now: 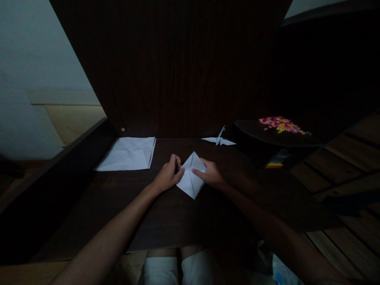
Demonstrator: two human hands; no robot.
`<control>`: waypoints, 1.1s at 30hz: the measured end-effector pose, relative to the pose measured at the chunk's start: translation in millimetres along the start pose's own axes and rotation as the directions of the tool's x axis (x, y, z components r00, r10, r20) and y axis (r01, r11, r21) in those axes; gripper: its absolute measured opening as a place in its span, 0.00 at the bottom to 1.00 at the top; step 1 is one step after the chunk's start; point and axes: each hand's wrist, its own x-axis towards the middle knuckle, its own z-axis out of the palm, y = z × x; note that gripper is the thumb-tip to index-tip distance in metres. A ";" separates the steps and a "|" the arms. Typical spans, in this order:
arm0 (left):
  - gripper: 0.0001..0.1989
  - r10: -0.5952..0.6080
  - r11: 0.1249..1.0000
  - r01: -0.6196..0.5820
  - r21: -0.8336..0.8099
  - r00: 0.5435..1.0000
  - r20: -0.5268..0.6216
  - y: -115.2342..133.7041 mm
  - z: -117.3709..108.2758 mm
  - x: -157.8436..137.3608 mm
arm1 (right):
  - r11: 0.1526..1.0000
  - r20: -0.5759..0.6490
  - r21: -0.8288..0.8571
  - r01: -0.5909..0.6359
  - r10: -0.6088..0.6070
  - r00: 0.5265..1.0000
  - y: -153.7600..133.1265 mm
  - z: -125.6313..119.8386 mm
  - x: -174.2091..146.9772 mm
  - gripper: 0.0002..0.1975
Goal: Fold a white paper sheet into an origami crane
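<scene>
A diamond-shaped piece of folded white paper (190,184) is held between my two hands, just above the dark wooden desk (160,225). Dark crease or edge lines run down its face from the top corner to the bottom one. My left hand (170,174) pinches its left corner, thumb in front and fingers curled behind. On the other side my right hand (210,173) grips the right edge, its thumb lying across the face; the paper hides its fingertips. Beyond the hands, a finished white paper crane (219,141) stands near the back panel.
A stack of creased white sheets (127,154) lies at the back left, beside a low side board (59,182). At the right, a dark rounded shelf (249,128) carries a heap of pink and yellow bits (282,124). Behind the desk rises a tall dark panel (178,71).
</scene>
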 end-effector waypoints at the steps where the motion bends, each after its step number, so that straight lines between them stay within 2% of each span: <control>1: 0.04 0.037 0.999 -0.037 0.022 0.999 0.016 -0.2 -0.7 0.2 | 1.000 0.000 0.018 0.000 0.000 1.000 0.3 -0.1 0.1 0.10; 2: 0.02 0.079 0.996 -0.081 0.042 0.996 0.037 -0.6 -1.4 0.5 | 0.999 -0.001 0.041 0.006 -0.006 1.000 0.4 -0.3 0.2 0.11; 5: 0.07 0.165 0.983 -0.171 0.060 0.982 0.089 -1.9 -2.5 1.9 | 0.996 0.000 0.083 0.021 -0.021 1.000 -0.5 -1.2 0.0 0.13; 12: 0.11 0.174 0.972 -0.192 0.136 0.975 0.134 -4.3 1.7 2.2 | 0.996 0.061 0.094 -0.008 0.002 0.998 -2.2 -3.9 -0.7 0.17; 18: 0.11 0.166 0.969 -0.194 0.152 0.970 0.178 -5.4 2.1 2.8 | 0.932 0.171 0.363 0.001 -0.068 0.983 2.5 -15.0 3.1 0.19; 22: 0.12 0.138 0.978 -0.163 0.134 0.975 0.173 -5.4 -3.5 4.2 | 0.870 0.311 0.488 -0.062 -0.107 0.944 7.0 -27.8 5.9 0.21; 26: 0.11 0.141 0.979 -0.163 0.121 0.975 0.174 -6.6 -8.3 5.3 | 0.857 0.344 0.510 -0.077 -0.121 0.931 15.8 -31.8 9.5 0.22; 33: 0.13 0.154 0.970 -0.183 0.161 0.973 0.174 -9.7 -4.8 4.5 | 0.879 0.365 0.470 -0.072 -0.119 0.923 23.6 -30.7 11.7 0.17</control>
